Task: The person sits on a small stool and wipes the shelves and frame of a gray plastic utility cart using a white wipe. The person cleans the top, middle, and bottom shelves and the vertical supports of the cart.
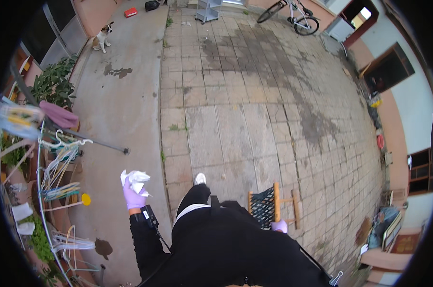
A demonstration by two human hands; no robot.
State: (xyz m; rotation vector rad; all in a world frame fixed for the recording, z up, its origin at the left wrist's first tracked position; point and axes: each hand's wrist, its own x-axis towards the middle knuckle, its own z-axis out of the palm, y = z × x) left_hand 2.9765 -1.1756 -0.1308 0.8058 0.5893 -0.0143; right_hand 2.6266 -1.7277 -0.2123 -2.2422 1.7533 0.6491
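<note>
My left hand (134, 195), in a purple glove, is out to the left with its fingers closed round a crumpled white tissue (139, 177). The tissue sticks out above the fingers. On the right, low beside my body, my right hand (279, 226) wears a matching glove and grips a folding stool (276, 203) by its wooden frame. Dark woven webbing (263, 206) spans the stool, and its legs point to the right. Part of the stool and of my right hand is hidden by my dark clothing. One white shoe (200, 179) shows ahead of me on the paving.
A rack with many hangers (58, 167) and potted plants (54, 83) lines the left side. A dog (101, 38) sits on the concrete strip at the far left. Farther off stand a grey cart (208, 11) and a bicycle (293, 16). Clutter (383, 227) lies along the right wall.
</note>
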